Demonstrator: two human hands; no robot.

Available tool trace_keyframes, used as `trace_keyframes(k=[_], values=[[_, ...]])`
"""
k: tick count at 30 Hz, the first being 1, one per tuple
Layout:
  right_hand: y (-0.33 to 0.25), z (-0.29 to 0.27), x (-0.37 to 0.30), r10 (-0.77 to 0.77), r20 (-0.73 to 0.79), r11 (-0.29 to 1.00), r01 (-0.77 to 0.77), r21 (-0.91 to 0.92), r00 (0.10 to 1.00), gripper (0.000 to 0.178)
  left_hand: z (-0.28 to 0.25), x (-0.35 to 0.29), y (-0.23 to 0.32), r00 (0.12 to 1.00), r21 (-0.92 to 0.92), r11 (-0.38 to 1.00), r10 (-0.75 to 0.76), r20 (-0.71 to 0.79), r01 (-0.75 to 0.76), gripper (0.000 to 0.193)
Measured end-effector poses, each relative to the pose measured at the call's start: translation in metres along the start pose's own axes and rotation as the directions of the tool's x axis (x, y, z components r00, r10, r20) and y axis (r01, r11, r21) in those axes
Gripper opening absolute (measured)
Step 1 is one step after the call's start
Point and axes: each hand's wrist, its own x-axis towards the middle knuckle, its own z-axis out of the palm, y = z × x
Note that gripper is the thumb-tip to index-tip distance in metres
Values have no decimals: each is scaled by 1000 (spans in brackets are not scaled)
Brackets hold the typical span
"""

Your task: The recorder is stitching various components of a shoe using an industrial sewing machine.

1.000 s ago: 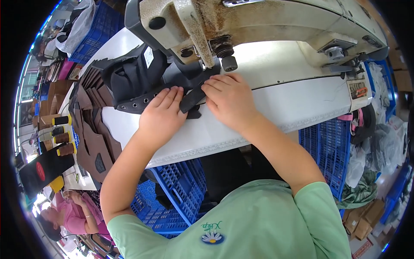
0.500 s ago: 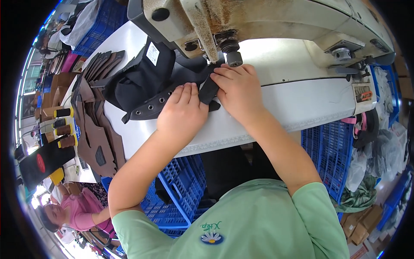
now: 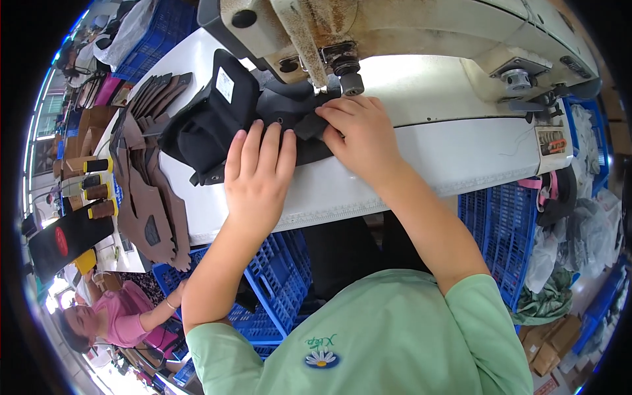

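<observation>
A black shoe upper with metal eyelets and a white label lies on the white sewing machine table. Its right end sits beneath the presser foot and needle area of a worn, cream sewing machine. My left hand rests flat on the upper, fingers stretched out and covering most of the eyelet row. Close to the needle, my right hand pinches the upper's edge between thumb and fingers. A dark flap of the upper shows between my hands.
Brown cut shoe pieces are stacked left of the upper. Thread spools stand farther left. Blue plastic crates are below the table edge, with another blue crate at right. A person in pink sits at lower left.
My left hand has shifted left and its fingers have spread flat. The upper has turned slightly, its label side moving left and down. My right hand stays near the needle.
</observation>
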Motion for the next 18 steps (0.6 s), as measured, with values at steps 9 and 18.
trace_keyframes(k=[9,18], values=[[-13,-30,-5,-122,-81,980,133,150,989,26,-13,35,-36,974,-138,972,204,95,-190,27],[-30,-15,3,-67,-48,988,73,136,997,23,-37,60,-58,960,-346,897,244,-138,-277,23]])
